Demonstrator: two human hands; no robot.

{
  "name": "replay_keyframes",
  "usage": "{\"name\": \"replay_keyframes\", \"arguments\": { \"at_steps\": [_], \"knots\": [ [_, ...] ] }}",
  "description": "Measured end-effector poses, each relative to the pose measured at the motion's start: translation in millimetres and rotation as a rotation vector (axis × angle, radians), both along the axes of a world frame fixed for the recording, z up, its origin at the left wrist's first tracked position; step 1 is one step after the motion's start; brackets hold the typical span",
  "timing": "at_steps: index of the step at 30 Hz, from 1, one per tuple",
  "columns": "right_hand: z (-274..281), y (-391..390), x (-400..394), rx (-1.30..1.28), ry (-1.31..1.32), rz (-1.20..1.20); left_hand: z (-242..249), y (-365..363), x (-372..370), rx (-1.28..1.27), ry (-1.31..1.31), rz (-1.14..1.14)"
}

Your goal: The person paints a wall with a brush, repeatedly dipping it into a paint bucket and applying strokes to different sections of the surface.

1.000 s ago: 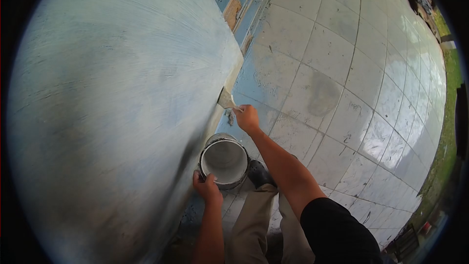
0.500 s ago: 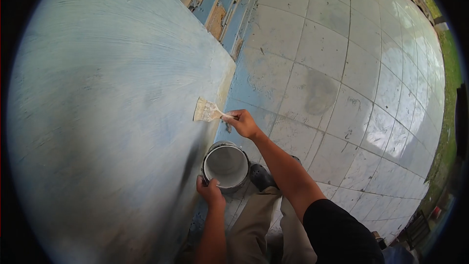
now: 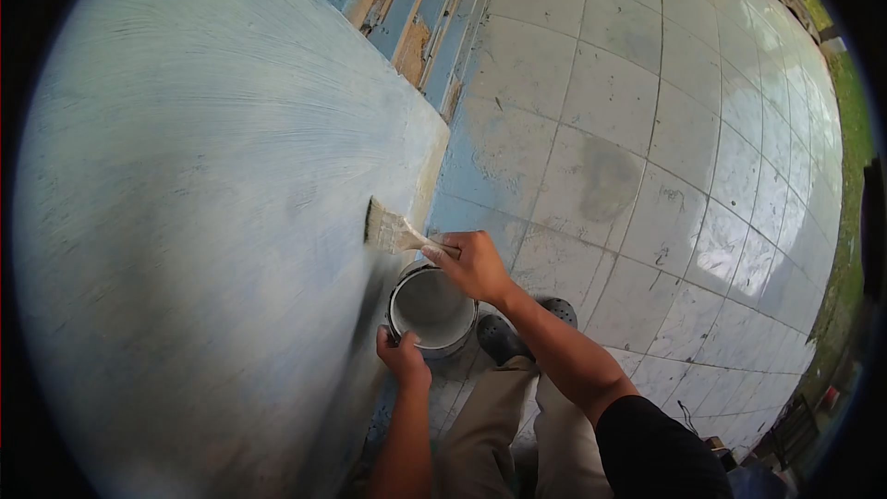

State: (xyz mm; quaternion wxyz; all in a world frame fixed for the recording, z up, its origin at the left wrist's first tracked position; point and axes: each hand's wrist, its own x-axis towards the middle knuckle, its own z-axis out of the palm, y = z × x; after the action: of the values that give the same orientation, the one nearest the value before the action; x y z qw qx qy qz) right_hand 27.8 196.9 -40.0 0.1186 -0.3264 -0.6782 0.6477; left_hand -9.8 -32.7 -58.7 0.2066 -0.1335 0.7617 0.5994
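A flat paintbrush (image 3: 389, 230) is in my right hand (image 3: 473, 265), its bristles pressed against the pale blue-white painted wall (image 3: 212, 212) near the wall's lower corner. My left hand (image 3: 403, 356) grips the rim of a round paint can (image 3: 431, 309) holding whitish paint, kept close to the wall just below the brush. My right forearm crosses over the can's right side.
A tiled floor (image 3: 637, 157) spreads to the right. Blue and bare wooden boards (image 3: 420, 9) lean at the wall's far end. My dark shoe (image 3: 504, 334) and tan trousers (image 3: 480, 434) are under the can. Grass (image 3: 855, 176) borders the floor at far right.
My right hand has swung the brush from the wall's edge onto its face and drawn it lower, toward the can. The left hand and can stayed almost still.
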Motion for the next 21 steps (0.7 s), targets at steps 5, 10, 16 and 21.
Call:
{"name": "replay_keyframes", "arguments": {
  "at_steps": [5,10,16,21],
  "knots": [
    [56,-14,6,-0.179,0.334,0.038,6,0,6,-0.004,-0.056,0.019],
    [-37,-9,-6,-0.171,0.021,0.078,15,-11,9,-0.036,-0.029,-0.007],
    [-101,-22,-6,0.199,-0.431,-0.182,16,-31,3,-0.037,-0.054,-0.039],
    [-2,-49,-7,0.054,-0.144,-0.129,24,-33,6,-0.038,-0.03,-0.009]
  ]
}}
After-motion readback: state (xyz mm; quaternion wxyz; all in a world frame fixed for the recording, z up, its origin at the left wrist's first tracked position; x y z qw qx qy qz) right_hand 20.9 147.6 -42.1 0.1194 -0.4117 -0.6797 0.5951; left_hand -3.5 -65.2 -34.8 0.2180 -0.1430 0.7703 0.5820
